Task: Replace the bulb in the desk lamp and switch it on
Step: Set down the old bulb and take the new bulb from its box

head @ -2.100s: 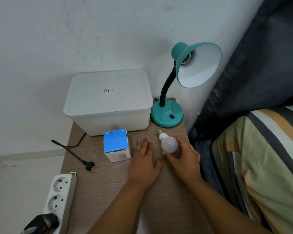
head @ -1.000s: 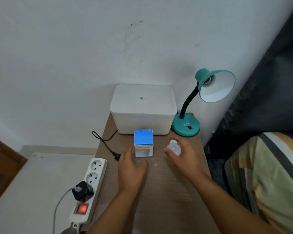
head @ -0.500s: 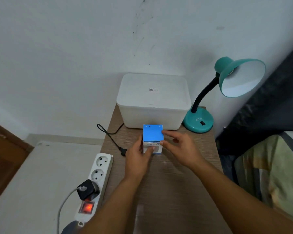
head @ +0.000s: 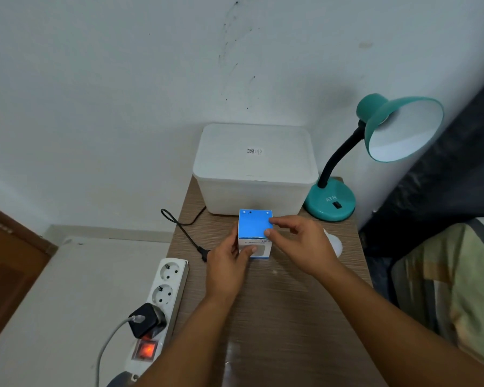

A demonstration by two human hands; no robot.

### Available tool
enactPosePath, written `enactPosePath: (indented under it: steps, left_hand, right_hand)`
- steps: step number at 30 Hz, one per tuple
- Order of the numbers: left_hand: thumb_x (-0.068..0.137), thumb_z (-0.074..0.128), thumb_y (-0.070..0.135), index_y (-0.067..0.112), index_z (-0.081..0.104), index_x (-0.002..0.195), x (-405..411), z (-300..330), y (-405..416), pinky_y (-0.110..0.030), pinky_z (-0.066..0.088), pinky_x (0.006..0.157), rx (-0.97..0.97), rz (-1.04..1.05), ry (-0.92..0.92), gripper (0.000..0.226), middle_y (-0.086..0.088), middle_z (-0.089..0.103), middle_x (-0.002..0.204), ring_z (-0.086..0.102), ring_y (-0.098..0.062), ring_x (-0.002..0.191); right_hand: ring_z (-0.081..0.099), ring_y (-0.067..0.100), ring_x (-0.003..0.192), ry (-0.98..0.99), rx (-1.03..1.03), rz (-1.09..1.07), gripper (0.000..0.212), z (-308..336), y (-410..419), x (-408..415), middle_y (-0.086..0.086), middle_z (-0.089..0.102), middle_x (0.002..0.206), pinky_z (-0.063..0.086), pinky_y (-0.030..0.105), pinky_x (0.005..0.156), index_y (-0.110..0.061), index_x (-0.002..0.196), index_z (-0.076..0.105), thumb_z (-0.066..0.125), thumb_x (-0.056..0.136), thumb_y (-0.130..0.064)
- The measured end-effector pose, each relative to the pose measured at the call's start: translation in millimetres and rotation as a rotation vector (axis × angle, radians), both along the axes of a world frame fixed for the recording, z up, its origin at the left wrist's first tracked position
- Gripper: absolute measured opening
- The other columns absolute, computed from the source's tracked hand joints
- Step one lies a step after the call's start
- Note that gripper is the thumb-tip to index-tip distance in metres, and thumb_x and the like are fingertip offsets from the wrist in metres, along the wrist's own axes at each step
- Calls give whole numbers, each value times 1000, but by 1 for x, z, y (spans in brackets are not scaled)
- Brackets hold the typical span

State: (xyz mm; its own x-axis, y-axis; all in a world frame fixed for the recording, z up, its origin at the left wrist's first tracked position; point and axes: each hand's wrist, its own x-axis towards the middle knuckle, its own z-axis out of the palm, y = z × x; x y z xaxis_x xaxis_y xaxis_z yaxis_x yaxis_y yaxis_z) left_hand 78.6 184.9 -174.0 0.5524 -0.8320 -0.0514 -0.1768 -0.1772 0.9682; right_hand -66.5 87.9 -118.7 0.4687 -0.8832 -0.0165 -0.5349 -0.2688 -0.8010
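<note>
A small blue-topped bulb box (head: 254, 224) stands on the wooden bedside table (head: 277, 303). My left hand (head: 228, 263) grips its left and front side, thumb on the front face. My right hand (head: 299, 244) pinches the box's top right edge with its fingertips. A white bulb (head: 334, 245) lies on the table behind my right hand, partly hidden. The teal desk lamp (head: 389, 127) stands at the back right, its shade tilted towards me and unlit; the socket inside is hidden. Its black plug (head: 203, 254) lies loose on the table.
A white lidded plastic bin (head: 254, 169) sits against the wall behind the box. A white power strip (head: 162, 303) hangs by the table's left edge, its red switch glowing, one black adapter plugged in. A bed with striped bedding (head: 444, 289) is on the right.
My right hand let go of the white bulb on the table and moved left to the box. My left hand moved up and took hold of the box. The view shifted left.
</note>
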Motion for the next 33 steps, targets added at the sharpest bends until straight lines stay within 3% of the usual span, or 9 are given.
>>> enactPosePath:
  steps: [6, 10, 16, 20, 23, 33]
  left_hand:
    - [91, 72, 16, 22, 60, 137, 0, 0, 1, -5, 50, 77, 28, -2, -94, 47, 11, 72, 111, 65, 15, 96]
    - [92, 72, 13, 24, 62, 133, 0, 1, 1, -5, 50, 76, 33, -5, -88, 44, 12, 73, 106, 68, 8, 97]
    - [92, 72, 17, 20, 62, 134, 2, -1, 0, -3, 49, 74, 68, -13, -133, 43, 13, 70, 108, 63, 20, 90]
    - [93, 70, 18, 20, 64, 131, 1, -3, 0, -5, 50, 74, 50, -14, -166, 39, 13, 70, 108, 66, 7, 95]
    - [95, 68, 21, 18, 66, 127, 2, -6, 0, -16, 56, 81, 44, -29, -212, 32, 5, 73, 111, 69, -5, 100]
    - [95, 68, 21, 21, 68, 121, 6, -9, -1, -9, 52, 75, 56, -39, -251, 26, 8, 72, 105, 68, -1, 94]
  right_hand:
    - [59, 6, 115, 56, -119, 42, 42, -2, 1, -1, -7, 68, 123, 48, 31, 101, -25, 119, 71, 77, 81, -42]
    - [59, 8, 115, 95, -183, 43, 34, -1, 1, 3, -5, 68, 124, 48, 33, 101, -23, 120, 71, 68, 90, -39]
    - [58, 14, 119, 193, -230, 114, 48, 2, 0, 2, -1, 66, 129, 47, 36, 102, -19, 126, 67, 70, 86, -45]
    - [59, 15, 119, 210, -266, 100, 47, 3, 2, 6, 0, 66, 128, 46, 32, 102, -17, 127, 67, 69, 88, -44]
    - [56, 15, 123, 259, -276, 104, 49, 1, 6, 9, 1, 64, 132, 43, 31, 103, -15, 131, 63, 64, 92, -43]
    - [56, 18, 125, 322, -305, 145, 48, 3, 5, 10, 3, 63, 134, 45, 37, 103, -16, 137, 58, 53, 98, -44]
